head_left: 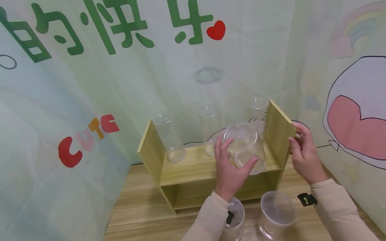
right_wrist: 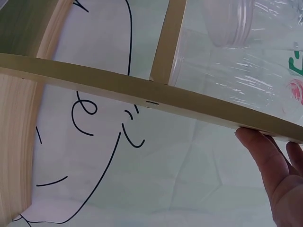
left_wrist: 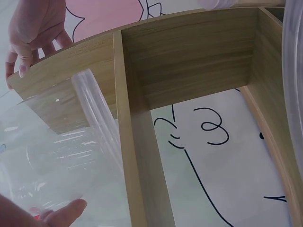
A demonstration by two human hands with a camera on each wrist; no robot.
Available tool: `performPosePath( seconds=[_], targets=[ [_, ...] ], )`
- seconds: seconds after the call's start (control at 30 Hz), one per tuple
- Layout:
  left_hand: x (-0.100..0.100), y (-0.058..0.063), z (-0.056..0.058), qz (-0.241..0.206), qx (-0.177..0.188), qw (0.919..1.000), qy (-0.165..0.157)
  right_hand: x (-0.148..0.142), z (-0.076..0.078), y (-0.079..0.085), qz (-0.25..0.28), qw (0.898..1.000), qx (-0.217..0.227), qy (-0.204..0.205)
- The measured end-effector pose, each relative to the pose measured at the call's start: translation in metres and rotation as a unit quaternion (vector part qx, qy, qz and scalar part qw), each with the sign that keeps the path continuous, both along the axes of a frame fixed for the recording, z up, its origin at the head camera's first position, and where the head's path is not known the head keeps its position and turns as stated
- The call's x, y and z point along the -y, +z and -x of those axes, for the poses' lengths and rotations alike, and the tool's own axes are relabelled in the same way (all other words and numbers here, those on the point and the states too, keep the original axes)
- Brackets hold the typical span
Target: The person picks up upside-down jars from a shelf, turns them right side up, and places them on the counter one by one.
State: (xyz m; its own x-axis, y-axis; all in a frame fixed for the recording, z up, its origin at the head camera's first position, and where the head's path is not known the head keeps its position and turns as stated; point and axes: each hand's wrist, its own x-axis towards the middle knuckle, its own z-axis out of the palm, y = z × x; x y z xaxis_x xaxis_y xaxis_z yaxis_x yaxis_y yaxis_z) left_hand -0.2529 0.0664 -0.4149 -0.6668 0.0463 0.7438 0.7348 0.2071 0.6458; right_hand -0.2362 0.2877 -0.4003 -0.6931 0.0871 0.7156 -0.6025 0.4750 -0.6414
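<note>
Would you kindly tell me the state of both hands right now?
Left hand: holding a clear jar.
Right hand: gripping the shelf side panel.

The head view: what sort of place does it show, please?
Probably a small staged indoor corner: a printed backdrop behind and beside a wood-grain table, which bears a wooden shelf with clear jars.

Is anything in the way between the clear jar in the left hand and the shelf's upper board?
Nothing visible stands between the clear jar and the front of the upper board; whether they touch, I can't tell. Tall clear containers stand farther back on it, and the right hand holds the right side panel.
</note>
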Motion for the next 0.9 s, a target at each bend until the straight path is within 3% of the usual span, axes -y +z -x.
performPosePath(
  seconds=[0.23, 0.53, 0.73, 0.9],
  targets=[
    [0.007, -0.002, -0.006, -0.040, 0.031, 0.9986, -0.018, 0.002, -0.003, 0.002, 0.006, 1.000, 0.012, -0.012],
    [0.016, -0.009, -0.008, -0.094, 0.011, 0.9950, -0.031, 0.003, -0.004, 0.002, -0.004, 1.000, 0.014, -0.019],
    [0.020, -0.012, -0.010, -0.115, 0.012, 0.9930, -0.026, 0.003, -0.004, 0.002, -0.008, 0.999, 0.017, -0.026],
    [0.023, -0.015, -0.014, -0.136, 0.034, 0.9899, -0.020, 0.003, -0.003, 0.002, -0.005, 1.000, 0.015, -0.023]
  ],
)
